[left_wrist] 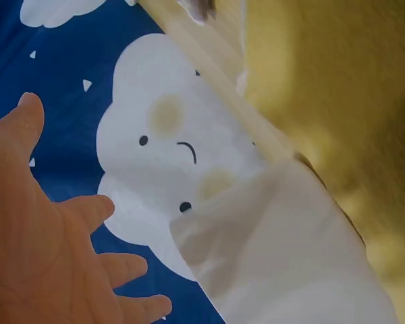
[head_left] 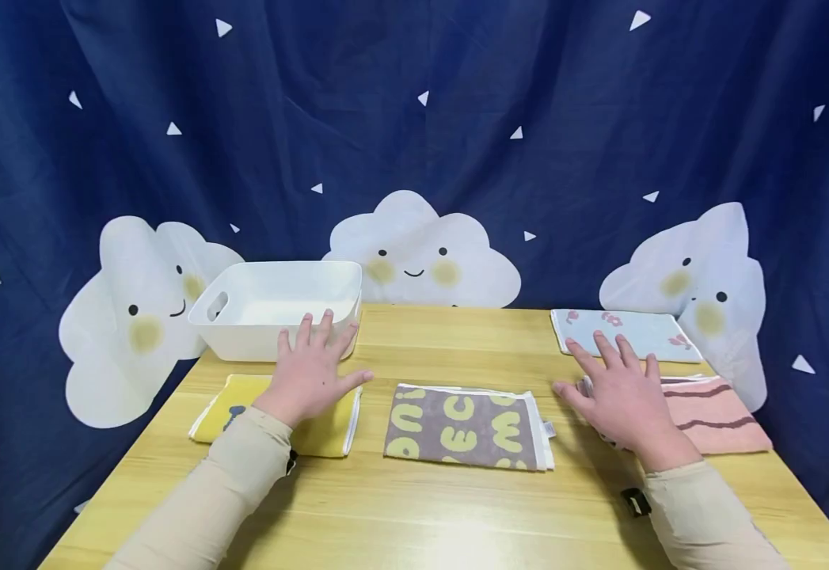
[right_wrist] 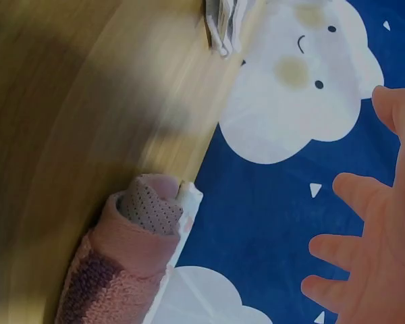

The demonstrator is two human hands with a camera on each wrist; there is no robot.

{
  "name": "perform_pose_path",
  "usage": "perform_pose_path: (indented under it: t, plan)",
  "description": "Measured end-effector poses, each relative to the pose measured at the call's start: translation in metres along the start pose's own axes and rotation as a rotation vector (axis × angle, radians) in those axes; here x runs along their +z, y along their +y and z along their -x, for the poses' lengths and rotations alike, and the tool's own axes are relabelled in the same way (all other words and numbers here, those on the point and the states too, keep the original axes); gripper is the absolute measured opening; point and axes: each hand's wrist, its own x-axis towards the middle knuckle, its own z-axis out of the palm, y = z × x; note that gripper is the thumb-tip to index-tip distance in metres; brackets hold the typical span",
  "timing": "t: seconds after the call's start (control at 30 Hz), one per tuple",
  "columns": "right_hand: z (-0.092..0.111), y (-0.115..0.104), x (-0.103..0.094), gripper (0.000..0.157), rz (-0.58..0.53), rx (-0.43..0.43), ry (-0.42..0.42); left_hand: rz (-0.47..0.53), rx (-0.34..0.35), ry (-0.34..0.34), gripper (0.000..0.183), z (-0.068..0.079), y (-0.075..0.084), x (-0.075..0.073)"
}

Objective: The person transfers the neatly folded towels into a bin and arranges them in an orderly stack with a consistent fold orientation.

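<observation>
My left hand (head_left: 309, 380), fingers spread, hovers over a folded yellow towel (head_left: 321, 427) with a dark blue figure. In the left wrist view that towel (left_wrist: 331, 81) fills the upper right. My right hand (head_left: 624, 400) is spread above a folded pink towel (head_left: 713, 412) with dark wavy stripes, partly covering it from the head view. The pink towel's rolled fold (right_wrist: 131, 256) shows in the right wrist view. Between the hands lies a folded brown towel (head_left: 457, 427) with yellow letters. Behind my right hand is a folded pale blue towel (head_left: 635, 332) with pink flowers.
A white plastic bin (head_left: 243, 336) with a handle hole stands at the back left of the wooden table (head_left: 414, 514). Behind the table hangs a dark blue curtain (head_left: 357, 103) with clouds and small white triangles.
</observation>
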Motion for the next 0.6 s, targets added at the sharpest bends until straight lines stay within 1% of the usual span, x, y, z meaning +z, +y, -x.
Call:
perform_pose_path:
  t: [0.13, 0.23, 0.37, 0.6]
  plan:
    - [0.002, 0.001, -0.001, 0.083, 0.001, 0.013, -0.013, -0.002, -0.006, 0.010, 0.092, -0.003, -0.010, -0.001]
    - [0.003, 0.001, -0.002, 0.082, 0.001, 0.019, -0.020, -0.004, -0.009, 0.015, 0.091, -0.004, -0.016, -0.004]
    - [0.004, 0.002, -0.003, 0.081, -0.002, 0.026, -0.019, -0.005, -0.018, 0.013, 0.092, -0.006, -0.026, -0.007]
    - [0.007, 0.006, 0.001, 0.082, -0.019, 0.038, -0.016, 0.002, -0.056, 0.014, 0.091, -0.007, -0.047, -0.001]
